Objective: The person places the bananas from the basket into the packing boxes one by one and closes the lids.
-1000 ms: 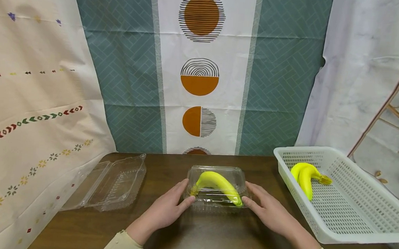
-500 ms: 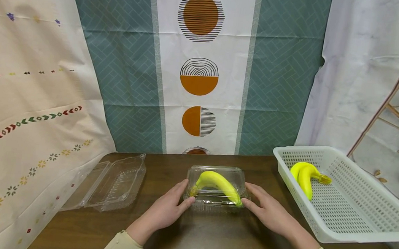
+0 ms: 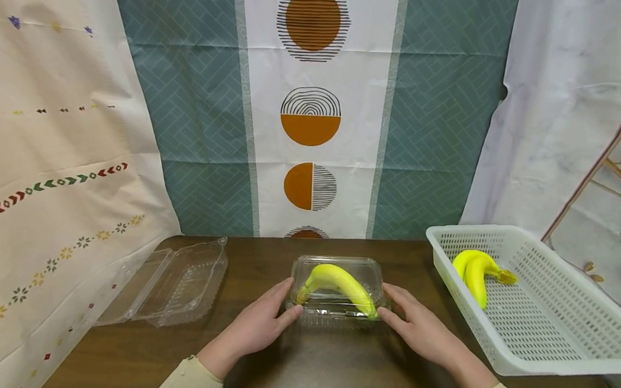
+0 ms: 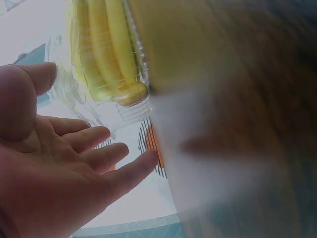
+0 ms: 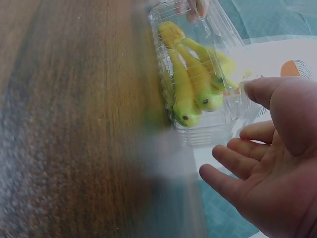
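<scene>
A clear plastic clamshell box, its lid down, stands on the table in front of me. Inside lies a bunch of yellow bananas, whose several fruits show through the plastic in the right wrist view. My left hand is at the box's left side, thumb by the near corner and fingers extended along the side. On the opposite side my right hand mirrors it, thumb at the near right corner. Both wrist views show the fingers spread and loosely straight beside the box, not curled round it.
Another clear clamshell box lies with its lid folded back at the left. A white slotted basket on the right holds a second banana bunch. Patterned cloths hang behind and beside the brown table.
Both hands, the closed box and the bananas stay where they were. Only the head view has tilted very slightly.
</scene>
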The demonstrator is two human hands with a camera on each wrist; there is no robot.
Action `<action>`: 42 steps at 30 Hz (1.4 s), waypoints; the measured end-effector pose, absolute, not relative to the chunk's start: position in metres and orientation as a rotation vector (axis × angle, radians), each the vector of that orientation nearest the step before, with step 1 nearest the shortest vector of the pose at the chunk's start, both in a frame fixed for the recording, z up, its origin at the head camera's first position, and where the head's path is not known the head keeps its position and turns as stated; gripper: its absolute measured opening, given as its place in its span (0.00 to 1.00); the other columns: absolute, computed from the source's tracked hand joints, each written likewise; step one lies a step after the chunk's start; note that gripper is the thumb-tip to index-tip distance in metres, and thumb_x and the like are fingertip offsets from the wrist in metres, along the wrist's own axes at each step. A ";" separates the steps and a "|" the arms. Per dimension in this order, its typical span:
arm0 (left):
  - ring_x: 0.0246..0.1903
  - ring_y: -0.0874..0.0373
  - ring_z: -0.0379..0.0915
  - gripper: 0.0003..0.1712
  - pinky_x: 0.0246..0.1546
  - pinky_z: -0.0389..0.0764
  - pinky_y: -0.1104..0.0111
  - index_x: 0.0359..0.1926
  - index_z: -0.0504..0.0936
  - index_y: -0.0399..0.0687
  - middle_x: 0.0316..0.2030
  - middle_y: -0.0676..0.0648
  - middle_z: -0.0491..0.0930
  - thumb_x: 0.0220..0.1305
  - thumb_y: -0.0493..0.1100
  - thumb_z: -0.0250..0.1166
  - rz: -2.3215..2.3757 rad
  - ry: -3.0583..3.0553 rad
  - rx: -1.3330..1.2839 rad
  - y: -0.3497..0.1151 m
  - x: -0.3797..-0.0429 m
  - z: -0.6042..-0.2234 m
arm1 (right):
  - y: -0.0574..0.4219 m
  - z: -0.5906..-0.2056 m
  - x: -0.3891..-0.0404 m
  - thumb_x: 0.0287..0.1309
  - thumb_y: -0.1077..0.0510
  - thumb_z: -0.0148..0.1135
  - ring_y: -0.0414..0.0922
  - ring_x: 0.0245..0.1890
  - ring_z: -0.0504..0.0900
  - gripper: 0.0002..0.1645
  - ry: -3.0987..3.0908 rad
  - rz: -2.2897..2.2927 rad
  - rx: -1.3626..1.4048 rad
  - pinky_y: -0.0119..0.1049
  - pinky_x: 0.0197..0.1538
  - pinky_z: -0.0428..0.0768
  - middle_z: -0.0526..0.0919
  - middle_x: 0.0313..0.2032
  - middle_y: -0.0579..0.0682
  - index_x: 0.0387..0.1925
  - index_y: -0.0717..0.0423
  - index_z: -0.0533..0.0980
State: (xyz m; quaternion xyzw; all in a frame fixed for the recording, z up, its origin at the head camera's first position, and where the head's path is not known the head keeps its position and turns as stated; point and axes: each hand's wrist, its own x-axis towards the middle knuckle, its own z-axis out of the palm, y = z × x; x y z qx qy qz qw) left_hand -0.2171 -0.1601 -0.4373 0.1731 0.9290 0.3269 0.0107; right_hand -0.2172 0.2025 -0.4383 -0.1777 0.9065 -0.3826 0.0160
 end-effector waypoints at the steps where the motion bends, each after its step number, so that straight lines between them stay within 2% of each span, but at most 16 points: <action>1: 0.83 0.37 0.56 0.44 0.79 0.62 0.38 0.87 0.59 0.37 0.84 0.35 0.60 0.85 0.57 0.62 1.031 2.897 0.535 -0.160 -0.217 -0.437 | 0.202 -0.438 -0.217 0.83 0.37 0.60 0.65 0.76 0.73 0.45 2.812 -1.200 -0.549 0.65 0.74 0.73 0.62 0.84 0.60 0.87 0.54 0.61; 5: 0.81 0.37 0.61 0.39 0.77 0.65 0.38 0.86 0.61 0.37 0.83 0.35 0.63 0.86 0.50 0.62 1.084 2.881 0.510 -0.160 -0.217 -0.436 | 0.202 -0.438 -0.218 0.84 0.42 0.61 0.65 0.76 0.72 0.43 2.771 -1.246 -0.543 0.64 0.73 0.74 0.62 0.83 0.61 0.87 0.55 0.61; 11: 0.79 0.36 0.64 0.36 0.74 0.68 0.36 0.85 0.64 0.39 0.81 0.35 0.65 0.85 0.46 0.62 1.143 2.883 0.448 -0.156 -0.216 -0.434 | 0.202 -0.440 -0.219 0.84 0.44 0.61 0.65 0.78 0.69 0.43 2.724 -1.303 -0.504 0.65 0.74 0.73 0.64 0.82 0.63 0.87 0.56 0.60; 17: 0.76 0.37 0.69 0.36 0.70 0.74 0.37 0.85 0.65 0.43 0.78 0.35 0.70 0.84 0.46 0.62 1.185 2.869 0.368 -0.154 -0.217 -0.437 | 0.200 -0.441 -0.220 0.84 0.48 0.62 0.65 0.75 0.74 0.40 2.696 -1.377 -0.458 0.62 0.70 0.78 0.68 0.80 0.64 0.85 0.57 0.61; 24: 0.67 0.39 0.78 0.36 0.64 0.80 0.39 0.84 0.65 0.42 0.69 0.38 0.79 0.83 0.46 0.64 1.233 2.856 0.329 -0.154 -0.221 -0.435 | 0.198 -0.440 -0.220 0.81 0.42 0.64 0.64 0.74 0.76 0.41 2.709 -1.362 -0.307 0.62 0.71 0.78 0.74 0.76 0.66 0.81 0.62 0.66; 27: 0.59 0.43 0.83 0.33 0.57 0.84 0.44 0.81 0.69 0.42 0.60 0.41 0.83 0.82 0.45 0.64 1.235 2.859 0.325 -0.155 -0.222 -0.435 | 0.198 -0.439 -0.219 0.81 0.40 0.64 0.63 0.72 0.77 0.36 2.725 -1.322 -0.275 0.62 0.69 0.79 0.75 0.74 0.65 0.74 0.62 0.74; 30: 0.55 0.46 0.83 0.30 0.54 0.85 0.45 0.77 0.73 0.41 0.55 0.43 0.84 0.82 0.46 0.65 1.210 2.876 0.317 -0.157 -0.222 -0.434 | 0.198 -0.438 -0.220 0.81 0.40 0.62 0.64 0.70 0.78 0.26 2.747 -1.285 -0.298 0.61 0.67 0.80 0.75 0.74 0.64 0.59 0.58 0.83; 33: 0.50 0.48 0.82 0.21 0.52 0.84 0.47 0.66 0.79 0.40 0.51 0.45 0.83 0.81 0.46 0.64 1.153 2.903 0.315 -0.158 -0.221 -0.432 | 0.197 -0.437 -0.222 0.82 0.41 0.61 0.64 0.71 0.78 0.21 2.765 -1.247 -0.317 0.61 0.67 0.79 0.77 0.73 0.63 0.45 0.53 0.85; 37: 0.38 0.53 0.75 0.11 0.43 0.81 0.54 0.52 0.84 0.44 0.41 0.49 0.81 0.81 0.46 0.63 1.084 2.925 0.306 -0.157 -0.221 -0.432 | 0.196 -0.437 -0.222 0.82 0.42 0.61 0.63 0.71 0.77 0.19 2.769 -1.229 -0.317 0.61 0.68 0.78 0.81 0.70 0.60 0.42 0.51 0.87; 42: 0.33 0.55 0.72 0.10 0.38 0.77 0.57 0.45 0.84 0.47 0.34 0.51 0.79 0.82 0.47 0.62 1.079 2.913 0.286 -0.156 -0.220 -0.433 | 0.194 -0.438 -0.219 0.81 0.48 0.61 0.61 0.71 0.78 0.16 2.746 -1.268 -0.329 0.59 0.68 0.77 0.82 0.68 0.58 0.38 0.50 0.86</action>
